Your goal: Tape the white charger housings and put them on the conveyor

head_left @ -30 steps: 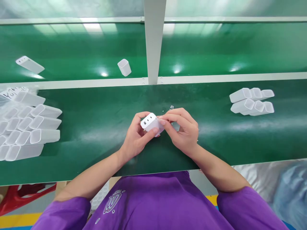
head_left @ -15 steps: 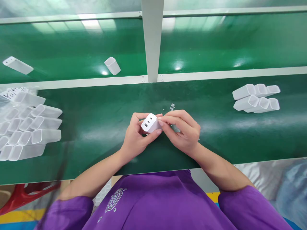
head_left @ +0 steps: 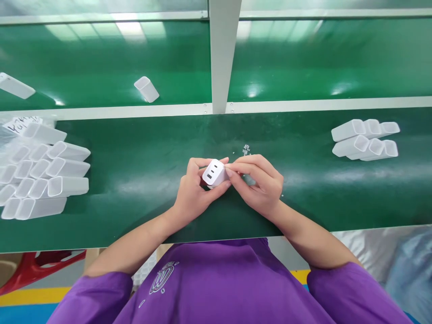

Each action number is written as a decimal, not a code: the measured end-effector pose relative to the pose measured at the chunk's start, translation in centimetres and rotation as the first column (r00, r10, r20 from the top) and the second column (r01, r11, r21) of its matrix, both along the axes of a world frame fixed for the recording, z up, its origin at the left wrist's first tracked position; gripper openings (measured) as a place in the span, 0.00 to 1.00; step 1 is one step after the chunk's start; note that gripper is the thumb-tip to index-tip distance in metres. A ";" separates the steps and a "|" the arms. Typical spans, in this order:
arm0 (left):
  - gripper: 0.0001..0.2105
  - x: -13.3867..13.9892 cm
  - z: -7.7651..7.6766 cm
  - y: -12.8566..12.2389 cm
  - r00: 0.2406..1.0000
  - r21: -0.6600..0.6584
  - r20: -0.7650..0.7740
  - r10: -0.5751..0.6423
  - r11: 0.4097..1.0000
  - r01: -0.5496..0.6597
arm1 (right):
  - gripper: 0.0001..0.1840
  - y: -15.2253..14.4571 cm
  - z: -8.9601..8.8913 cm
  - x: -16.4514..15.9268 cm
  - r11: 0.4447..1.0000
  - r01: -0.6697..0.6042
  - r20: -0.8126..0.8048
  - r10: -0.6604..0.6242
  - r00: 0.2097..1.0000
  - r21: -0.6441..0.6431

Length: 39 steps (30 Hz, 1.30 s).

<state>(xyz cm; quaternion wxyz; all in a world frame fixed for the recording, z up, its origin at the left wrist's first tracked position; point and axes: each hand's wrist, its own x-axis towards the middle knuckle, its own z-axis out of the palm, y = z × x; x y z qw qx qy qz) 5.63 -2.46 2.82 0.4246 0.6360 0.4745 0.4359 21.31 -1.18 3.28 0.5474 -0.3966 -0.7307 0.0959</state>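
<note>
A white charger (head_left: 216, 173) with several dark port slots in its end face sits in my left hand (head_left: 194, 189), held between thumb and fingers with the ports turned up and to the left. My right hand (head_left: 259, 182) has thumb and forefinger pinched together against the charger's right edge. Whatever lies between those fingertips is too small to make out. Just beyond my right hand, a little heap of tiny clear bits (head_left: 246, 149) lies on the green bench (head_left: 162, 148), and more bits show partly under that hand.
Stacked white open-ended sleeves (head_left: 67, 168) fill the bench's left end, beside a plastic bag (head_left: 20, 126) with handwriting. A smaller sleeve stack (head_left: 357, 141) sits at the right. Beyond a pale rail, a white sleeve (head_left: 147, 89) and another white piece (head_left: 16, 85) lie on a green belt. A post (head_left: 222, 54) rises mid-view.
The two white pieces beyond the rail have shifted left relative to the post. My view has shifted slightly. Both hands keep nearly the same hold at the charger.
</note>
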 end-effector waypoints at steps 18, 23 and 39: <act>0.19 -0.6 -0.2 0.1 0.943 0.191 -0.283 0.173 0.974 -0.122 | 0.13 -0.9 -0.4 -0.2 0.994 -0.040 0.242 0.014 0.970 0.103; 0.15 -0.8 0.3 0.7 0.999 -0.064 -0.034 -0.002 0.998 0.000 | 0.11 -0.2 0.0 -0.3 0.969 -0.118 -0.058 0.108 0.992 -0.216; 0.15 -2.0 -0.6 1.2 0.983 -0.152 0.055 -0.177 0.971 0.183 | 0.10 0.1 0.1 0.2 0.518 -0.596 -0.611 0.168 0.774 -0.614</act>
